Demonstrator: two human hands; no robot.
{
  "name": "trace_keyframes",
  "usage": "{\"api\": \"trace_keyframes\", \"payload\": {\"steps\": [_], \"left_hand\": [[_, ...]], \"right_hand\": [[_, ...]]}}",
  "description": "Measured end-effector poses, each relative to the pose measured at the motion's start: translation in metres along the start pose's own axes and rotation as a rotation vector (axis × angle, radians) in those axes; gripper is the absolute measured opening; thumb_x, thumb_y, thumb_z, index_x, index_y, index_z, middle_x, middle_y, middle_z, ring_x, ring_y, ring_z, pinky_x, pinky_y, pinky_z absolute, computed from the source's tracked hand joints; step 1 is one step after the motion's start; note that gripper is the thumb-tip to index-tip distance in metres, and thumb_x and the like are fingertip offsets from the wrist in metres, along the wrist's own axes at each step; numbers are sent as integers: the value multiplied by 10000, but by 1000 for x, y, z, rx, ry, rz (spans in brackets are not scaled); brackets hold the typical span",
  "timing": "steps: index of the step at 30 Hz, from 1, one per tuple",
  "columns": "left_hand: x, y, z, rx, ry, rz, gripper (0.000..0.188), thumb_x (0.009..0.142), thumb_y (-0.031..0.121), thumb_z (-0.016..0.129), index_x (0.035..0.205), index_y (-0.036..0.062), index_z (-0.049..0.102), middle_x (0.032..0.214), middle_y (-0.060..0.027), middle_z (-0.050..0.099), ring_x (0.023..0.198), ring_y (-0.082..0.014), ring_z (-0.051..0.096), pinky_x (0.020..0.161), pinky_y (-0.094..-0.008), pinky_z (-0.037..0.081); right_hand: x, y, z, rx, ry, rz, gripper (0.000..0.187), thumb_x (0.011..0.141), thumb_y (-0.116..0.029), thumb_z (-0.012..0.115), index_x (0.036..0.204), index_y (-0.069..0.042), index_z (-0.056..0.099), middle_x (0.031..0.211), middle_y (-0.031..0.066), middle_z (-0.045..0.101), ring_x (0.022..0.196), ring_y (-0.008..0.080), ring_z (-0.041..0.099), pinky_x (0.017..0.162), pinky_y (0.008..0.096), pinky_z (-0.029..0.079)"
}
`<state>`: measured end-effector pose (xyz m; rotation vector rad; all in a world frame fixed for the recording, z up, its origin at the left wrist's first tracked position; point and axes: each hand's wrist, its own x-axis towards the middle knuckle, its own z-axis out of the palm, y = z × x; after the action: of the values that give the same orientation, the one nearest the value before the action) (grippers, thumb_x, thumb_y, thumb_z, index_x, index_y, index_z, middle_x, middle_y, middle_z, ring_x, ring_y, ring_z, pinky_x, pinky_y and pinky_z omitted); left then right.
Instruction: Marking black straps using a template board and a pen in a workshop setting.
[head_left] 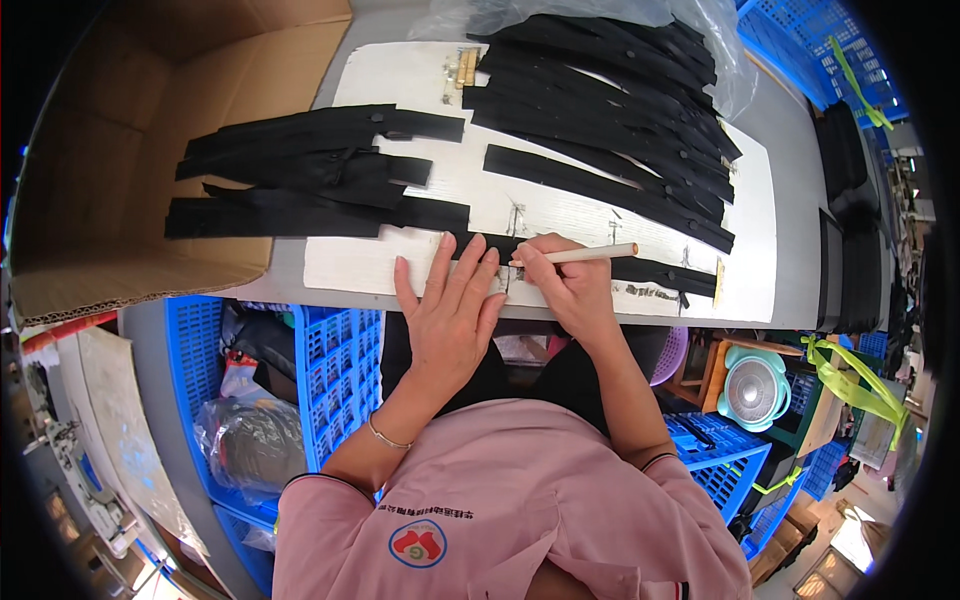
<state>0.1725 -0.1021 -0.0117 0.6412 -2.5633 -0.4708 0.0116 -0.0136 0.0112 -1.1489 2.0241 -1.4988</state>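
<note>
My left hand (447,322) lies flat with its fingers apart, the fingertips pressing on a black fabric strip (655,273) near the front of a white board (345,268). A slim white pencil (600,254) is gripped in my right hand (577,296), its tip down by the strip, just right of my left fingertips. Dark marks are drawn on the board. Another black strip (600,190) lies alone behind my right hand. Farther back is a heap of black strips (600,105), some with small round dark pieces. More strips (280,212) overlap at the left.
An open cardboard box (110,190) stands at the left, with strip ends over its edge. Clear plastic (738,75) lies at the back. Blue crates (340,375) sit below the table's front edge. A teal fan (752,388) stands at the lower right.
</note>
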Motion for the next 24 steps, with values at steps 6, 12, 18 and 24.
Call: {"api": "trace_keyframes", "payload": {"steps": [6, 12, 18, 24], "left_hand": [[2, 3, 0, -46, -14, 0, 462, 950, 208, 707, 1394, 119, 619, 1483, -58, 585, 1470, -315, 437, 1224, -615, 76], [0, 1, -1, 2, -19, -16, 465, 941, 241, 722, 1379, 111, 635, 1485, -40, 584, 1469, -300, 442, 1219, -634, 82], [0, 2, -2, -3, -42, -1, 458, 957, 204, 694, 1396, 98, 615, 1488, -67, 577, 1478, -320, 424, 1226, -615, 66], [1, 3, -3, -9, -65, -8, 463, 964, 192, 688, 1409, 94, 605, 1495, -79, 570, 1491, -329, 401, 1230, -606, 57]], "right_hand": [[0, 6, 0, -80, -10, -89, 157, 945, -145, 700, 843, -32, 734, 719, 78, 693, 566, 237, 639, 545, 326, 467], [-11, 4, -30, 184, 96, 70, 182, 979, -85, 647, 870, 37, 728, 716, 51, 691, 635, 71, 593, 562, 257, 451], [-27, 22, -79, -97, 331, 141, 216, 1009, -88, 604, 894, 40, 736, 770, 41, 682, 667, 74, 575, 599, 234, 426], [-27, 28, -80, -31, 340, 112, 187, 983, -76, 635, 884, 52, 730, 746, 68, 706, 647, 97, 617, 593, 258, 469]]}}
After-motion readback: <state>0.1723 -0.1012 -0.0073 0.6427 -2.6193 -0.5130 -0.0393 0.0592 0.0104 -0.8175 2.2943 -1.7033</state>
